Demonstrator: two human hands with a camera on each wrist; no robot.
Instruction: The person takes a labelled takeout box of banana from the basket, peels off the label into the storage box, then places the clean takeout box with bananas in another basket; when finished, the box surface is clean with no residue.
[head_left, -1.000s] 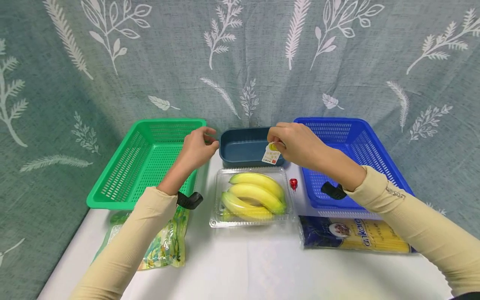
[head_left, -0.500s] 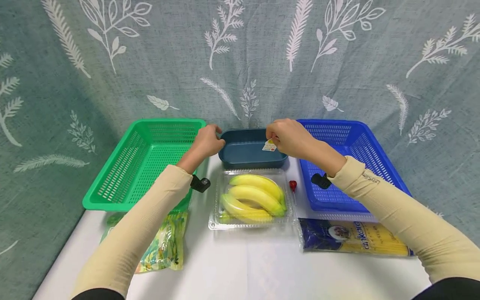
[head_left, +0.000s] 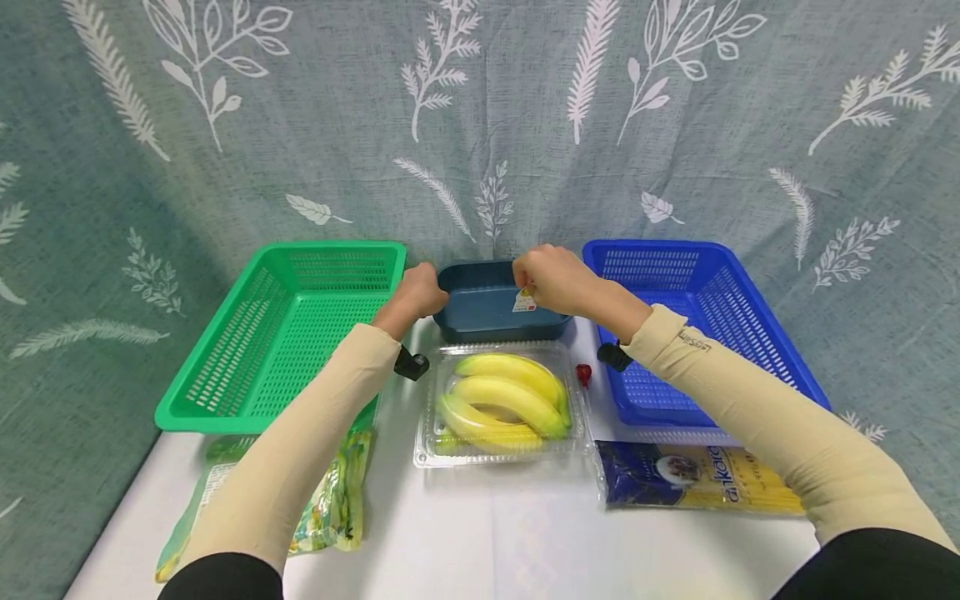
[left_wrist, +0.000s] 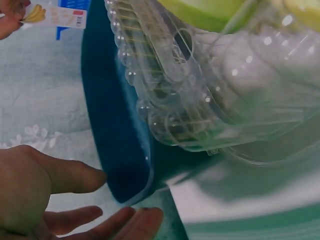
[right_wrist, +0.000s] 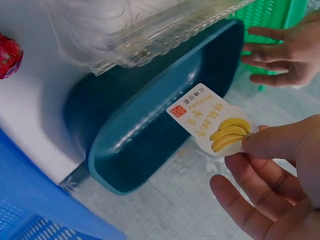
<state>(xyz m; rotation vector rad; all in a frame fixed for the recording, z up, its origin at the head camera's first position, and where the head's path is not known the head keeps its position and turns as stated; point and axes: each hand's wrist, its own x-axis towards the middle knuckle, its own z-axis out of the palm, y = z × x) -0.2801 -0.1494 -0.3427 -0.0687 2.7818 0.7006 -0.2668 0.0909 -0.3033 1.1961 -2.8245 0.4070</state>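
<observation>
My right hand point(head_left: 553, 277) pinches a small white card point(right_wrist: 200, 112), printed with bananas, between thumb and index finger. The card hangs over the dark blue oblong box point(head_left: 476, 312) at the back middle. At that box's left end is my left hand point(head_left: 417, 293); in the left wrist view its thumb point(left_wrist: 75, 177) and fingertips reach the rim at the end, spread apart. Just in front of the box stands a clear plastic clamshell point(head_left: 429, 450) with several yellow bananas point(head_left: 510, 400) inside; its edge overlaps the box in both wrist views.
A green basket point(head_left: 176, 408) stands at the left, a blue basket point(head_left: 637, 412) at the right. A red-wrapped lollipop point(head_left: 583, 374) lies beside the clamshell. Front right lies a spaghetti packet point(head_left: 697, 477); a green-yellow bag point(head_left: 341, 492) lies front left, partly under my left sleeve.
My left hand has moved slightly right and down to the box's left end. My right hand, with the card, has shifted left over the box.
</observation>
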